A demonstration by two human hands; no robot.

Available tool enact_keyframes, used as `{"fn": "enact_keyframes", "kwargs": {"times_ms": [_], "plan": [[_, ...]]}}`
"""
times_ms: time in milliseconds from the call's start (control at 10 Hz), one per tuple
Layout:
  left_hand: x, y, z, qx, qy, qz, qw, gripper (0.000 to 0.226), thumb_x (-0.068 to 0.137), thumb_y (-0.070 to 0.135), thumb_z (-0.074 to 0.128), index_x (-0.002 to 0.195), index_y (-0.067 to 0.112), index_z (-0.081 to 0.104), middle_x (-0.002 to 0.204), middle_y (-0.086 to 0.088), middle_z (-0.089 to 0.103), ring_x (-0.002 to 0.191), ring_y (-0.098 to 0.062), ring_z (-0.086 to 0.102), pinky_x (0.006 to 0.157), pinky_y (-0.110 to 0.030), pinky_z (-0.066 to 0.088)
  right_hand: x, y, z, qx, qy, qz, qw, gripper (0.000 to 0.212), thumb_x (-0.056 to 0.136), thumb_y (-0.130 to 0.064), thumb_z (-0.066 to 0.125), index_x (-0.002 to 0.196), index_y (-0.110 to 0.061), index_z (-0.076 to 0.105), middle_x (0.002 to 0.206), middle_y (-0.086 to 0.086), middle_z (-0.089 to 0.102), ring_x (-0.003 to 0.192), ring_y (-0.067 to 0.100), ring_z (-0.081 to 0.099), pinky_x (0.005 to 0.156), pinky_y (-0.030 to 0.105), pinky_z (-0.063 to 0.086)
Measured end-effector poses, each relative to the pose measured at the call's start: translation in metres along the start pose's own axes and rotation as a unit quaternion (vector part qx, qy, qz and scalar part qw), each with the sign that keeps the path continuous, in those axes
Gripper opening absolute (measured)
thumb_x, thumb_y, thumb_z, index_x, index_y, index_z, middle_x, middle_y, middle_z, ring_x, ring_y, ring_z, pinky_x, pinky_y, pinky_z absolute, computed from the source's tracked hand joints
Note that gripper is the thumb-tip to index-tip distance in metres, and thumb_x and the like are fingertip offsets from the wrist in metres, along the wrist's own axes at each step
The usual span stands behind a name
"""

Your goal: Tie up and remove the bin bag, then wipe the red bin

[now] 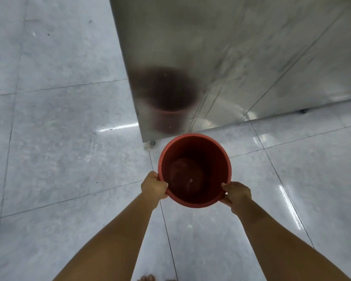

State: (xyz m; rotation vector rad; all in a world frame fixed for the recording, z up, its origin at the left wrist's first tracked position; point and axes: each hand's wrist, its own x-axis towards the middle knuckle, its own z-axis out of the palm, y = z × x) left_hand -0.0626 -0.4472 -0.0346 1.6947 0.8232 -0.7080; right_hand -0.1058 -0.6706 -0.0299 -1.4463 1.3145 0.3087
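The red bin (pixel 209 151) is round, upright and has no bag inside; its dark inner bottom shows. I hold it by the near rim with both hands. My left hand (pixel 153 185) grips the rim's left side, and my right hand (pixel 237 193) grips the rim's right side. The bin is just in front of a steel cabinet, above or on the floor; I cannot tell which. No bin bag and no cloth are in view.
A tall stainless-steel cabinet (pixel 231 57) stands right behind the bin, with the bin's dim reflection on its side and a small foot (pixel 151 143) at its near corner. Glossy grey floor tiles (pixel 59 149) spread to the left and around. My toes (pixel 148 278) show at the bottom edge.
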Motion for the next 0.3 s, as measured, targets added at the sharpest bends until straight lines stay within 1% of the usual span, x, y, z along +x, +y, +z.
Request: {"fn": "enact_keyframes", "kwargs": {"times_ms": [100, 200, 300], "plan": [[0.0113, -0.0002, 0.0047, 0.010, -0.003, 0.002, 1.000, 0.024, 0.083, -0.006, 0.056, 0.077, 0.016, 0.049, 0.097, -0.017, 0.063, 0.083, -0.035, 0.068, 0.075, -0.047, 0.060, 0.0105, 0.0074, 0.0043, 0.008, 0.005, 0.004, 1.000, 0.002, 0.088, -0.005, 0.060, 0.087, -0.006, 0.062, 0.086, 0.014, 0.064, 0.085, 0.035, 0.064, 0.077, 0.043, 0.058], [0.0154, 0.0050, 0.0068, 0.023, -0.018, 0.004, 1.000, 0.023, 0.084, -0.005, 0.057, 0.078, 0.016, 0.049, 0.098, -0.016, 0.063, 0.084, -0.034, 0.068, 0.072, -0.043, 0.061, 0.0149, 0.0046, 0.0056, 0.013, 0.007, 0.003, 1.000, 0.001, 0.089, -0.007, 0.061, 0.089, -0.006, 0.061, 0.086, 0.013, 0.064, 0.085, 0.035, 0.064, 0.086, 0.048, 0.056], [0.0151, 0.0076, 0.0098, 0.046, -0.021, 0.005, 0.999, 0.019, 0.085, -0.003, 0.055, 0.084, 0.014, 0.049, 0.102, -0.017, 0.062, 0.087, -0.035, 0.067, 0.074, -0.043, 0.060, 0.0118, 0.0040, 0.0075, 0.025, 0.012, -0.003, 1.000, 0.005, 0.089, -0.008, 0.060, 0.093, -0.006, 0.061, 0.098, 0.015, 0.064, 0.088, 0.035, 0.063, 0.089, 0.049, 0.054]]}}
